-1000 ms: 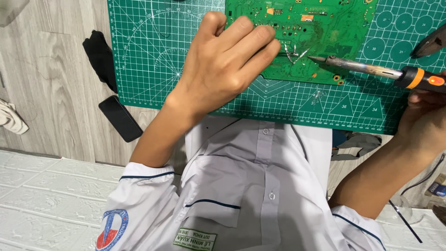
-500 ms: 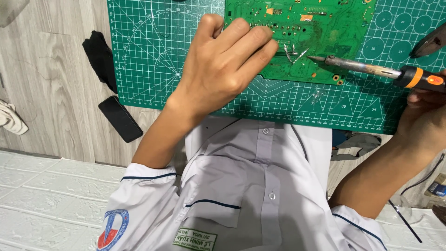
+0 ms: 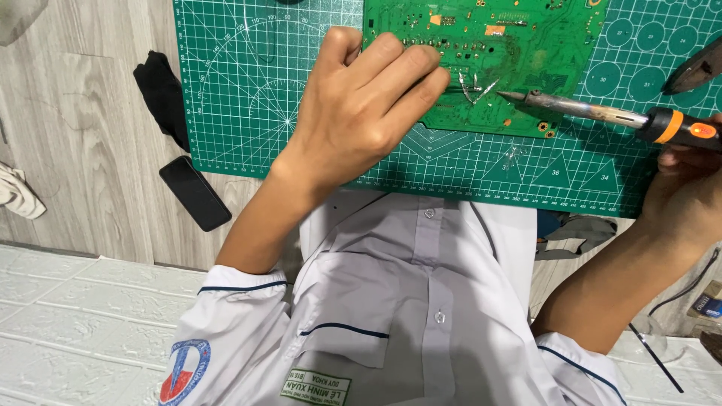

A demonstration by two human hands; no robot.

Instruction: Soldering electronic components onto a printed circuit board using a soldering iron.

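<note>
A green circuit board lies on a green cutting mat at the top of the head view. My left hand rests on the board's lower left part, fingers bent and pressing near thin silvery wire; whether it pinches the wire is hidden. My right hand grips the black and orange handle of a soldering iron. The iron's tip points left and sits just right of the wire on the board.
A black phone lies on the wooden table left of the mat. Black cloth sits at the mat's left edge. A dark tool is at the top right. My white shirt fills the lower view.
</note>
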